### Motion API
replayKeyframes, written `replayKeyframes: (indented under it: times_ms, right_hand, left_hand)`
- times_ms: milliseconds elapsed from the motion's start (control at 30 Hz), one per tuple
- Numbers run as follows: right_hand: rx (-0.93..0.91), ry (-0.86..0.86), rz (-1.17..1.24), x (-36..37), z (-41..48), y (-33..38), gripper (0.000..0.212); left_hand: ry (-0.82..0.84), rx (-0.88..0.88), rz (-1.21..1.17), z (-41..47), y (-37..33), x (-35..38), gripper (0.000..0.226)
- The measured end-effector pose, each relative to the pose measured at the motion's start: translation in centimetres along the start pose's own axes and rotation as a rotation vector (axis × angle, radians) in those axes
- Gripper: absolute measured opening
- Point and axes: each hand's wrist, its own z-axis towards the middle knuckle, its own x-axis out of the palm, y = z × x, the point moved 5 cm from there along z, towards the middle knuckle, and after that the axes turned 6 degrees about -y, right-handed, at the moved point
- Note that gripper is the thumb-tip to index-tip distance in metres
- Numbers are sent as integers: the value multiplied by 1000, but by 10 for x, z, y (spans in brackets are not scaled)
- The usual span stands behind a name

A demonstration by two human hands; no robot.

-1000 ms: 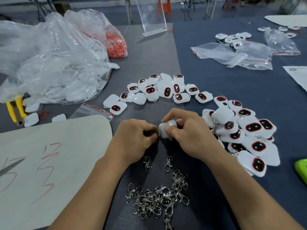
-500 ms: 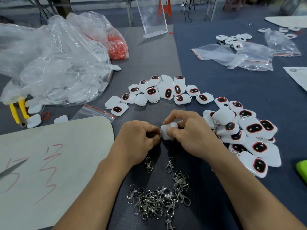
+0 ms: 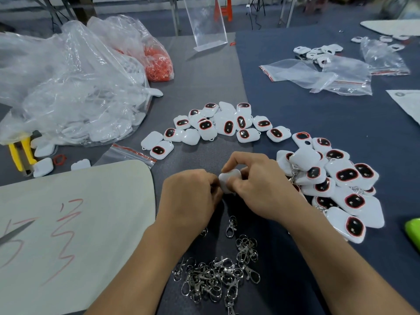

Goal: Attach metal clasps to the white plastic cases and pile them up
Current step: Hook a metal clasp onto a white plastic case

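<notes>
Right hand [image 3: 261, 189] curls round a white case [image 3: 228, 181], thumb and fingers pinching it just above the dark cloth [image 3: 318, 123], straight in front of the person. Left hand [image 3: 191, 196] is bunched tight against the case's left edge, fingertips tucked in; whether they pinch anything, I can't tell. Metal clasps [image 3: 218, 276] lie in a tangled heap between the forearms. A pile of cases [image 3: 336, 178] sits just right of the right hand, and loose cases [image 3: 227, 126] lie in an arc beyond.

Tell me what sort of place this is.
Most likely a small assembly or packing workshop. Dozens of identical white cases lie heaped on the cloth-covered table, a pile of loose metal clasps sits near the person, and big clear plastic bags of more parts stand at the left.
</notes>
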Motion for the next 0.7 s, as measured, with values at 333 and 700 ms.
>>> replayKeyframes:
  times_ms: [333,700]
  right_hand:
    - [21,17,70,3,0,-6,11]
    - [236,45,683,-5,5,-18,21]
  left_hand:
    - [-61,-49,35,-1,1,-4,15]
    - [-127,-439,-784,6,31,-2,20]
